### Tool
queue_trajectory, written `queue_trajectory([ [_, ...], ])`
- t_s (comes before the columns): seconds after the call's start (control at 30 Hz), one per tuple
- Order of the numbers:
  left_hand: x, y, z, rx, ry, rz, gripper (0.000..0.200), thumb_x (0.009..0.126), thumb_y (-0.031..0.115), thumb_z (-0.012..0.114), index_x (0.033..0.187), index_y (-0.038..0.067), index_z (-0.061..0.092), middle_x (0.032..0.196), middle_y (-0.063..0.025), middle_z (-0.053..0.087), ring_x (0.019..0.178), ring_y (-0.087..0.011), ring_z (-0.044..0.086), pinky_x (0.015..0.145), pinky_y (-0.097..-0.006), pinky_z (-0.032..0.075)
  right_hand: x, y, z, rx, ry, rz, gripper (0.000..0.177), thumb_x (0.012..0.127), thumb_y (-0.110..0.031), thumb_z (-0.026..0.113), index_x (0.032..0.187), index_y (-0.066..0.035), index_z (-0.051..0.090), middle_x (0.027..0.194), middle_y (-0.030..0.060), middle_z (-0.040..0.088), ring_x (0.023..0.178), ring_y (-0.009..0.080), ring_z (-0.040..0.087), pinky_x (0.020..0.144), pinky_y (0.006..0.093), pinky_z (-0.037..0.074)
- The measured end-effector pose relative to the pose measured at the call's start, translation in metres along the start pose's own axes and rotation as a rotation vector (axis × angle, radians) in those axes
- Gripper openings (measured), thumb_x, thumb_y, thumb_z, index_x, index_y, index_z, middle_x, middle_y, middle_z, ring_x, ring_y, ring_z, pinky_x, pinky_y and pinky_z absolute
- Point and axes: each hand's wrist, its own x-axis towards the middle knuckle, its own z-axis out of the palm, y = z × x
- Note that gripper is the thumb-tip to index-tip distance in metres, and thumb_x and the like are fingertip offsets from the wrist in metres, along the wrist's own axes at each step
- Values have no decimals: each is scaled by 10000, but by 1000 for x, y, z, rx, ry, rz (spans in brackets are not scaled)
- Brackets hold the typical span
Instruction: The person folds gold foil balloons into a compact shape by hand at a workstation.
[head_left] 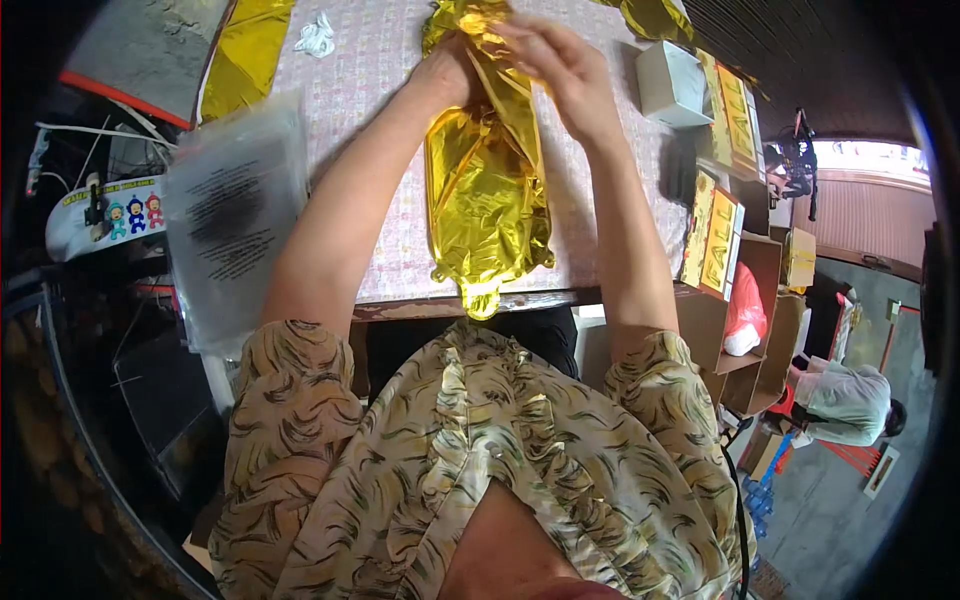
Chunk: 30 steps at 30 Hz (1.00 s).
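Observation:
A shiny gold foil balloon (pixel 488 205) lies flat and uninflated down the middle of the table, its small rounded tab hanging at the near edge. Its far part is bunched and lifted, with crumpled folds. My left hand (pixel 447 75) grips the folded foil from the left, its fingers mostly hidden behind the material. From the right, my right hand (pixel 570 75) reaches over the top of the fold. Its fingers are stretched out and slightly blurred, beside or touching the foil; contact is hard to make out.
Clear plastic bags with printed text (pixel 235 215) lie at the left table edge. More gold foil (pixel 245 60) is behind them, near a crumpled white scrap (pixel 316 36). A white box (pixel 674 84) and yellow "FALL" boxes (pixel 713 235) stand right. Beyond, a person (pixel 845 400) bends down.

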Motion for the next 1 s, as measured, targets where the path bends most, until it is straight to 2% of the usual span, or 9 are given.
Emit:
queue_trajectory([
  [0.07,2,3,-1,-1,-64,-107,469,856,278,751,1288,115,668,1349,-144,651,1266,-327,594,1079,-418,476,-15,9,-9,-342,390,-320,424,1077,-219,532,1395,59,562,1386,163,640,1321,263,582,1151,427,429],
  [0.1,2,3,-2,2,-137,-213,464,896,272,700,1338,139,644,1417,-137,613,1326,-324,556,1132,-418,436,-29,16,-15,-484,396,-145,512,1101,-274,427,1513,30,446,1520,177,531,1465,318,430,1249,488,252],
  [0.2,-4,17,-15,138,-123,-146,472,875,259,717,1325,132,651,1392,-151,627,1293,-322,584,1100,-410,464,-56,51,-24,-901,248,157,562,1110,-321,371,1579,-11,354,1608,215,402,1538,355,298,1268,502,166],
  [0.3,-1,15,-20,92,-168,-110,484,853,284,733,1305,131,660,1390,-161,624,1280,-338,589,1063,-420,493,-57,56,12,-994,306,147,592,1115,-359,328,1591,-6,320,1653,240,293,1571,383,180,1277,519,87],
  [0.33,0,17,-24,59,-284,-160,490,848,296,738,1302,129,660,1402,-164,615,1288,-347,580,1061,-426,494,-57,61,21,-991,314,151,592,1115,-359,328,1591,-6,320,1653,240,293,1571,383,180,1277,519,87],
  [0.5,-1,-9,5,38,69,32,476,871,320,738,1299,127,655,1354,-146,649,1253,-348,595,1054,-422,493,-52,69,50,-1111,336,38,634,1110,-402,349,1574,29,316,1640,251,308,1547,425,224,1260,556,115],
  [0.6,3,-25,16,-59,-39,-20,467,949,326,639,1371,131,598,1449,-154,582,1332,-350,539,1115,-427,459,-51,72,53,-1144,340,14,639,1105,-411,359,1566,31,329,1634,235,327,1538,423,244,1250,575,121],
  [0.87,1,-36,27,23,38,82,491,962,323,622,1416,144,564,1476,-153,553,1335,-347,539,1110,-438,461,-49,69,56,-1335,296,-6,647,1098,-438,353,1556,18,358,1624,220,353,1527,409,273,1241,595,130],
  [1.0,3,-32,26,-64,100,44,411,900,295,699,1252,87,662,1289,-170,674,1191,-361,621,1003,-428,507,-48,74,59,-1347,277,12,664,1095,-458,346,1555,20,358,1620,221,359,1530,403,268,1237,607,130],
])
